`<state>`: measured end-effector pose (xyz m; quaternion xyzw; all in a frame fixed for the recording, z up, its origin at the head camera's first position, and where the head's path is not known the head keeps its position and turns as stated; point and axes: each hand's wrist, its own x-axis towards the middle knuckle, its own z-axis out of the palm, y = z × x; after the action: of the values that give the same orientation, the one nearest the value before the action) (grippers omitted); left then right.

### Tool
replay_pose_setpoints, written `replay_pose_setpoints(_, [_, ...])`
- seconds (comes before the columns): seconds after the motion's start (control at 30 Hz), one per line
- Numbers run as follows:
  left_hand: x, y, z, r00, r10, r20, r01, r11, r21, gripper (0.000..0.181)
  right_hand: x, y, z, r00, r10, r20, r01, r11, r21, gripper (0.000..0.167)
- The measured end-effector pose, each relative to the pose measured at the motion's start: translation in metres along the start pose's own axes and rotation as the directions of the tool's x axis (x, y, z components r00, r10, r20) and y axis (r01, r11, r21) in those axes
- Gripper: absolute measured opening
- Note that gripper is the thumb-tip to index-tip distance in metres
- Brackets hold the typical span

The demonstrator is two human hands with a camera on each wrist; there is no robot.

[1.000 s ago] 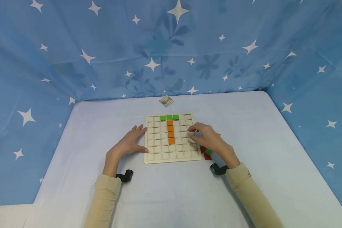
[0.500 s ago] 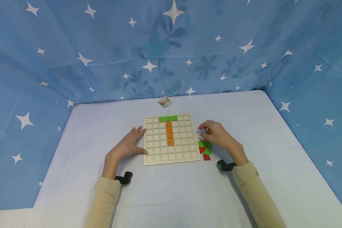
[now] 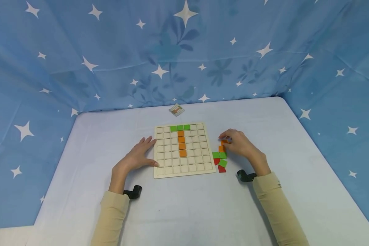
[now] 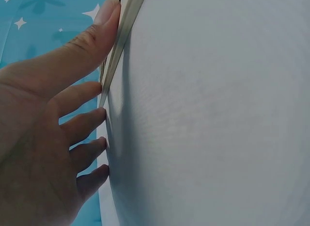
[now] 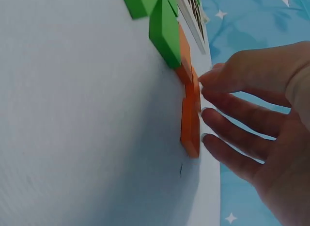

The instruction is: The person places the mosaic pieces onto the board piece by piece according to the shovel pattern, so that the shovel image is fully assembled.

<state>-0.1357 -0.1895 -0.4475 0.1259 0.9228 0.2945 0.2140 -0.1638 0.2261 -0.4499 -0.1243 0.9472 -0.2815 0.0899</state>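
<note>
My left hand rests at the left edge of a pale square grid board. Its fingers are spread, with thumb and fingertips along the rim. On the board, a row of green tiles tops a column of orange tiles. To the board's right, my right hand reaches over loose orange tiles, its fingers slightly bent. In the right wrist view the thumb and fingertips are close beside these tiles; whether they touch is unclear. Loose green tiles and red tiles lie nearer me.
A small card with a grid picture lies behind the board. Everything stands on a white cloth. A blue curtain with stars closes off the back and sides. Each wrist wears a black camera mount.
My right hand has moved right, away from above the board's right part to the loose orange tiles. My left hand stays at the board's left edge. The view has shifted slightly.
</note>
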Motion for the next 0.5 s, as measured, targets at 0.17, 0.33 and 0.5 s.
replay_pose_setpoints(0.17, [0.0017,-0.0014,0.0006,1.000,-0.001,0.004,0.001,1.000,0.017,0.106,0.0004,0.0058,-0.0023,0.999,0.019,0.031,-0.019,1.000,-0.004,0.027])
replay_pose_setpoints(0.33, [0.0013,-0.0014,0.0007,1.000,0.001,0.003,-0.001,1.000,0.019,0.107,0.0000,0.0074,-0.0029,0.999,0.020,0.038,-0.020,1.000,-0.015,0.027])
replay_pose_setpoints(0.5, [0.0018,-0.0014,0.0008,1.000,0.007,0.004,-0.007,1.000,0.014,0.108,0.0005,0.0090,-0.0021,0.999,0.022,0.035,-0.022,1.000,-0.018,0.026])
